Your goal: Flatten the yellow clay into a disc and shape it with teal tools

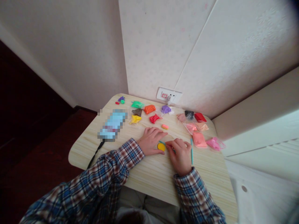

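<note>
My left hand (151,140) rests on the light wooden table (149,174), fingers curled down over a flat yellow clay disc (161,147) and touching its left side. My right hand (180,155) is closed in a pinch round a thin teal modelling tool (163,143), whose tip meets the top of the disc. Both sleeves are plaid. A second teal stick (192,151) lies on the table just right of my right hand. A small orange-pink clay lump (165,126) sits a little beyond my left hand.
Small bags of coloured clay lie along the far edge: green (137,104), orange (149,109), red (154,118), yellow (135,119), purple (166,109), pink (215,143). A blurred blue item (112,125) with a black cord lies left. A wall socket (169,95) sits behind.
</note>
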{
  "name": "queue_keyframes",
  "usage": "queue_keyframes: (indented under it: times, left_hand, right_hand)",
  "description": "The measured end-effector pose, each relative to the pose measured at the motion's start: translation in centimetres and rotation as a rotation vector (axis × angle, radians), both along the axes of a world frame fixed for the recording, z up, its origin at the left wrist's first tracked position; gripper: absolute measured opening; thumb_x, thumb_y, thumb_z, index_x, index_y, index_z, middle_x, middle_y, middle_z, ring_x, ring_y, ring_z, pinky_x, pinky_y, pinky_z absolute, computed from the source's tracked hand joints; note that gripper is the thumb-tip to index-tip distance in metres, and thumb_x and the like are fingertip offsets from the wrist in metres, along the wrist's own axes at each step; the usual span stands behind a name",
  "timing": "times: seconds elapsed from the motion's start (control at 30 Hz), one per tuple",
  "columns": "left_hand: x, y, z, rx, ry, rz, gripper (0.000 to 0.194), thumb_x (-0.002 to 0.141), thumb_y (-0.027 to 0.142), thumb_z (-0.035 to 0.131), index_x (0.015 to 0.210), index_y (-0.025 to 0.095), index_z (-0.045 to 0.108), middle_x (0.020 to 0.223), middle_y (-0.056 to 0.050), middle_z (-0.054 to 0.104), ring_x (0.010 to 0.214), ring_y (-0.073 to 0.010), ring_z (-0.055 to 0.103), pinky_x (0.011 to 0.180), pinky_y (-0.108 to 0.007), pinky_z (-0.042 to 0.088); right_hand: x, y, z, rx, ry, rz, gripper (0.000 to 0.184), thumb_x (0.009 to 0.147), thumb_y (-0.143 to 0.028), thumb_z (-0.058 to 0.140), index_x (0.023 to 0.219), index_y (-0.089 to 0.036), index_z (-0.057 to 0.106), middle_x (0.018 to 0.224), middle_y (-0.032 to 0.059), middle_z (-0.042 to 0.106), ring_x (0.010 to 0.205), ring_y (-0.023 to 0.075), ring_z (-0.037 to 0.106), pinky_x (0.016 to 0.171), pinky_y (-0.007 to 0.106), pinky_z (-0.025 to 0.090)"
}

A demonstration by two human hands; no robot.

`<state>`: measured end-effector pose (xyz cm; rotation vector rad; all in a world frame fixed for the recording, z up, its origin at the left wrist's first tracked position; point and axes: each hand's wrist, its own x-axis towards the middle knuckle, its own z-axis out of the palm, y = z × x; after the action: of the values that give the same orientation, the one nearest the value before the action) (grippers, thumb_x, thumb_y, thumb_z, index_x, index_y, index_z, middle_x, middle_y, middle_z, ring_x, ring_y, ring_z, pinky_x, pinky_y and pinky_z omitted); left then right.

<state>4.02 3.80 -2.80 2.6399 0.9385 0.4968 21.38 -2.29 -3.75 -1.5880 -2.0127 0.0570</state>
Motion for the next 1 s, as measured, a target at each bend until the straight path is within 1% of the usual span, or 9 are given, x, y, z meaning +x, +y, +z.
queue_keyframes:
  times: [0.13, 0.2, 0.37, 0.43, 0.6, 0.7, 0.8, 0.87, 1.0]
  left_hand:
    - [-0.7, -0.2, -0.1, 0.008, 0.006, 0.000, 0.080, 0.066, 0.056, 0.069, 0.129, 0.017, 0.040, 0.122, -0.010, 0.049, 0.113, -0.0273, 0.039, 0.094, -0.043, 0.028]
    - [-0.8, -0.2, -0.1, 0.004, 0.011, 0.003, 0.079, 0.068, 0.056, 0.068, 0.130, 0.017, 0.039, 0.122, -0.010, 0.048, 0.113, -0.0273, 0.039, 0.094, -0.043, 0.028]
    - [0.4, -0.1, 0.0, 0.007, 0.005, -0.011, 0.077, 0.068, 0.058, 0.067, 0.128, 0.016, 0.042, 0.122, -0.010, 0.049, 0.113, -0.0279, 0.039, 0.093, -0.043, 0.029]
    - [0.4, -0.1, 0.0, 0.008, 0.006, -0.021, 0.076, 0.068, 0.059, 0.066, 0.127, 0.016, 0.042, 0.121, -0.010, 0.049, 0.113, -0.0281, 0.039, 0.093, -0.043, 0.029]
    - [-0.9, -0.3, 0.1, -0.007, 0.010, 0.006, 0.079, 0.067, 0.057, 0.069, 0.129, 0.017, 0.040, 0.122, -0.011, 0.049, 0.112, -0.0278, 0.040, 0.094, -0.043, 0.028]
    - [-0.9, -0.2, 0.1, -0.011, 0.014, 0.025, 0.078, 0.068, 0.056, 0.068, 0.129, 0.016, 0.040, 0.122, -0.011, 0.049, 0.112, -0.0276, 0.040, 0.094, -0.042, 0.028]
    - [-0.4, -0.1, 0.0, 0.001, 0.005, 0.012, 0.079, 0.067, 0.057, 0.068, 0.129, 0.016, 0.041, 0.122, -0.011, 0.049, 0.112, -0.0275, 0.040, 0.094, -0.042, 0.028]
    - [-0.4, 0.0, 0.0, 0.008, -0.002, 0.000, 0.080, 0.066, 0.058, 0.069, 0.129, 0.016, 0.041, 0.122, -0.011, 0.049, 0.112, -0.0273, 0.039, 0.094, -0.042, 0.028]
    - [-1.2, -0.1, 0.0, 0.004, 0.016, -0.002, 0.082, 0.067, 0.057, 0.069, 0.130, 0.016, 0.039, 0.123, -0.011, 0.048, 0.113, -0.0273, 0.039, 0.095, -0.042, 0.027]
  right_hand:
    - [0.7, -0.3, -0.2, 0.015, 0.008, -0.036, 0.019, 0.088, -0.021, 0.045, 0.079, -0.022, 0.062, 0.072, 0.0003, 0.058, 0.075, 0.0167, 0.052, 0.079, 0.036, 0.024]
    - [0.7, -0.3, -0.1, 0.010, 0.008, -0.032, 0.019, 0.088, -0.022, 0.045, 0.078, -0.022, 0.062, 0.072, 0.0003, 0.058, 0.075, 0.0168, 0.052, 0.079, 0.036, 0.024]
    - [-0.5, 0.1, 0.2, -0.015, -0.003, 0.013, 0.018, 0.086, -0.019, 0.046, 0.077, -0.022, 0.061, 0.074, -0.0004, 0.059, 0.077, 0.0156, 0.051, 0.080, 0.034, 0.025]
    - [-0.5, 0.2, 0.2, -0.014, 0.000, 0.009, 0.017, 0.086, -0.019, 0.047, 0.078, -0.022, 0.062, 0.074, -0.0006, 0.059, 0.076, 0.0154, 0.052, 0.079, 0.034, 0.025]
    - [0.9, -0.1, -0.3, 0.006, 0.023, -0.054, 0.019, 0.087, -0.022, 0.046, 0.078, -0.021, 0.062, 0.071, 0.0000, 0.058, 0.074, 0.0162, 0.052, 0.079, 0.035, 0.025]
    - [0.6, -0.1, -0.1, -0.005, 0.020, -0.024, 0.017, 0.087, -0.021, 0.047, 0.079, -0.022, 0.062, 0.073, -0.0003, 0.059, 0.076, 0.0160, 0.053, 0.079, 0.035, 0.025]
    - [-0.1, 0.0, 0.1, -0.011, 0.013, 0.010, 0.017, 0.086, -0.020, 0.048, 0.078, -0.022, 0.062, 0.074, -0.0008, 0.060, 0.077, 0.0155, 0.053, 0.080, 0.034, 0.025]
    - [-0.1, 0.0, 0.1, -0.002, 0.013, 0.000, 0.018, 0.087, -0.020, 0.047, 0.078, -0.022, 0.062, 0.073, -0.0004, 0.059, 0.076, 0.0159, 0.052, 0.080, 0.035, 0.025]
    - [0.8, -0.3, -0.1, 0.015, 0.019, -0.038, 0.018, 0.087, -0.021, 0.047, 0.078, -0.021, 0.063, 0.071, 0.0007, 0.058, 0.075, 0.0171, 0.052, 0.079, 0.036, 0.024]
